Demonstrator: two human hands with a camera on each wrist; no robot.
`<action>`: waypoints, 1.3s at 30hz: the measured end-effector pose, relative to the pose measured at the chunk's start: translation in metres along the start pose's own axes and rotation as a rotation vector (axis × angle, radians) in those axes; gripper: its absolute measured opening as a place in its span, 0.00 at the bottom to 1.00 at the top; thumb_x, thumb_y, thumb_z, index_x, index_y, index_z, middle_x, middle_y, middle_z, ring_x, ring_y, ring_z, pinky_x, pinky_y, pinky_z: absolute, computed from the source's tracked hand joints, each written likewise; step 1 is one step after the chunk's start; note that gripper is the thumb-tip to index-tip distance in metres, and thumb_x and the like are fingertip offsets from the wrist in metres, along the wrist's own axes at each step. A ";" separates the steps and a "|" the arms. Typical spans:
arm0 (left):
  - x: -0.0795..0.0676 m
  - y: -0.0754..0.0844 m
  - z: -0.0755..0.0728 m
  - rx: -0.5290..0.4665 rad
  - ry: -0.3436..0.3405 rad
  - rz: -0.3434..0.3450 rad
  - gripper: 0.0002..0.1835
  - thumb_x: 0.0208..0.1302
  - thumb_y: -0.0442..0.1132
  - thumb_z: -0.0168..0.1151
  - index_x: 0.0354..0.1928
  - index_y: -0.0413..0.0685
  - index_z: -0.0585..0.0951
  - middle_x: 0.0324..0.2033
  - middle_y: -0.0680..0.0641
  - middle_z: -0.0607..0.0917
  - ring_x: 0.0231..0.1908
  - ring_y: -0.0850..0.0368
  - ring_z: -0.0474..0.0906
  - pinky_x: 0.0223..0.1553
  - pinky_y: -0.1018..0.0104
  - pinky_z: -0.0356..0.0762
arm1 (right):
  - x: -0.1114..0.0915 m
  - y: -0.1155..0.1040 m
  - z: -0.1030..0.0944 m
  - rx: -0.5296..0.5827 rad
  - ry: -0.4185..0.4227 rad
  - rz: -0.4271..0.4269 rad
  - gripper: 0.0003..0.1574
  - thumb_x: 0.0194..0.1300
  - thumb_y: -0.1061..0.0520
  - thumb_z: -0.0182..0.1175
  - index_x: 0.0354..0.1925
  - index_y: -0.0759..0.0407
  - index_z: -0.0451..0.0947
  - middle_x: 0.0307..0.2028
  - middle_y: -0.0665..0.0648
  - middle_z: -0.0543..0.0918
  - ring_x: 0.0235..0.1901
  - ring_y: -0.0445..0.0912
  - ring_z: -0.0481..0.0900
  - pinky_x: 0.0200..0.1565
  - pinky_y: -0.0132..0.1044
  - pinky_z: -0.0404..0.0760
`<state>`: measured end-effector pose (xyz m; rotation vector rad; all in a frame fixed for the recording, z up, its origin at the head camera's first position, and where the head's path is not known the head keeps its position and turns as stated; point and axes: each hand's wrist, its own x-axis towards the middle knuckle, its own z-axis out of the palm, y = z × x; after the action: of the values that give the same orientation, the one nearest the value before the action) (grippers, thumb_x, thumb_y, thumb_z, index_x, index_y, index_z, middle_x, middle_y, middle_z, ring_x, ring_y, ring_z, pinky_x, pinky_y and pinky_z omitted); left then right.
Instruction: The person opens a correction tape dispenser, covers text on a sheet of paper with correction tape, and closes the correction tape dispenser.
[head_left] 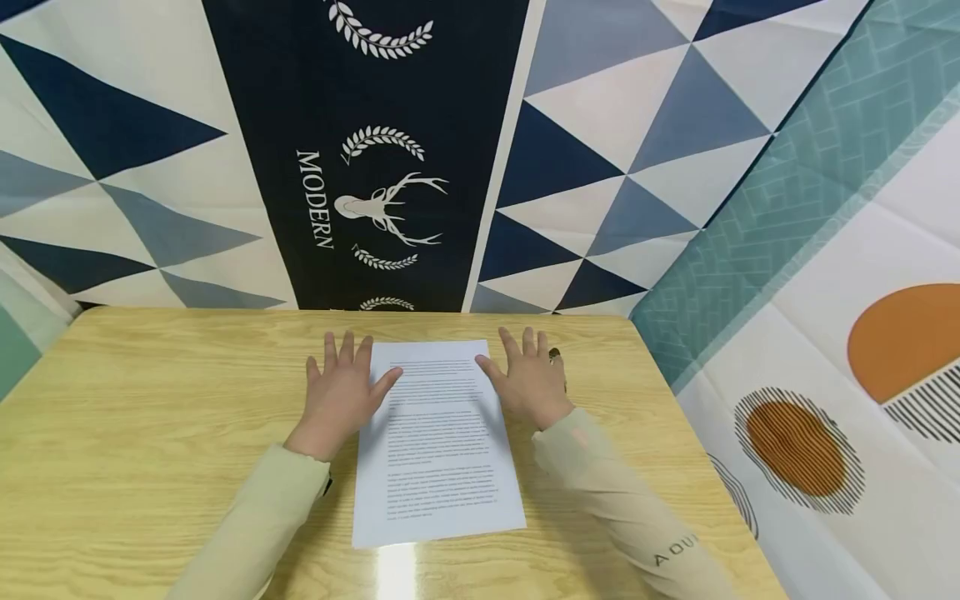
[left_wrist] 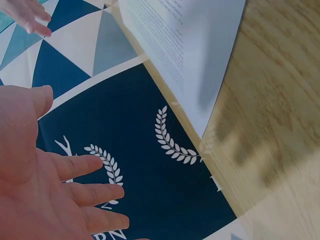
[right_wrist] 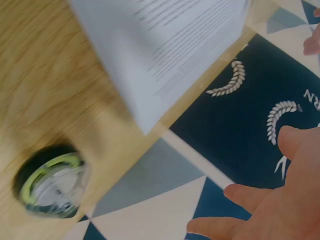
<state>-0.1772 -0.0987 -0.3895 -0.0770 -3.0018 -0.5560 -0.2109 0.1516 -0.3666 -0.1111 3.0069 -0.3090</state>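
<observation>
A white sheet of paper [head_left: 438,433] printed with lines of text lies on the wooden table. My left hand [head_left: 341,396] hovers by its upper left corner, fingers spread, the thumb overlapping the paper's edge in the head view. By the upper right corner is my right hand [head_left: 531,383], also with spread fingers and nothing in its grasp. In both wrist views the palms face inward and shadows fall across the sheet. Just beyond the right hand sits a small round dark object [right_wrist: 52,182] with a yellow-green ring and a clear top, mostly hidden in the head view.
The light wooden table [head_left: 187,400] runs back to a patterned cloth [head_left: 375,208] with triangles and a deer head. Another cloth [head_left: 810,375], with orange circles, hangs along the right side.
</observation>
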 end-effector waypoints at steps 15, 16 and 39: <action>-0.004 -0.004 0.011 0.016 0.001 0.025 0.37 0.65 0.59 0.49 0.64 0.36 0.66 0.65 0.30 0.62 0.68 0.29 0.47 0.60 0.30 0.51 | 0.004 0.038 0.001 0.009 0.017 0.062 0.47 0.67 0.28 0.36 0.72 0.54 0.51 0.70 0.70 0.53 0.68 0.66 0.52 0.61 0.67 0.57; -0.004 -0.004 0.011 0.016 0.003 0.027 0.37 0.65 0.59 0.50 0.64 0.36 0.66 0.65 0.30 0.63 0.68 0.28 0.48 0.60 0.30 0.51 | 0.004 0.040 0.001 0.012 0.018 0.063 0.47 0.67 0.28 0.36 0.72 0.54 0.51 0.69 0.70 0.54 0.68 0.67 0.54 0.60 0.66 0.58; -0.012 0.002 0.029 0.085 -0.037 0.120 0.27 0.63 0.49 0.57 0.54 0.34 0.74 0.49 0.35 0.79 0.50 0.38 0.74 0.47 0.45 0.73 | 0.006 0.086 0.015 0.038 0.055 0.113 0.46 0.68 0.34 0.43 0.67 0.67 0.57 0.57 0.74 0.70 0.54 0.68 0.71 0.49 0.61 0.72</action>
<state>-0.1673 -0.0870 -0.4170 -0.2621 -3.0259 -0.4190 -0.2202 0.2321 -0.3991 0.0721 3.0438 -0.3635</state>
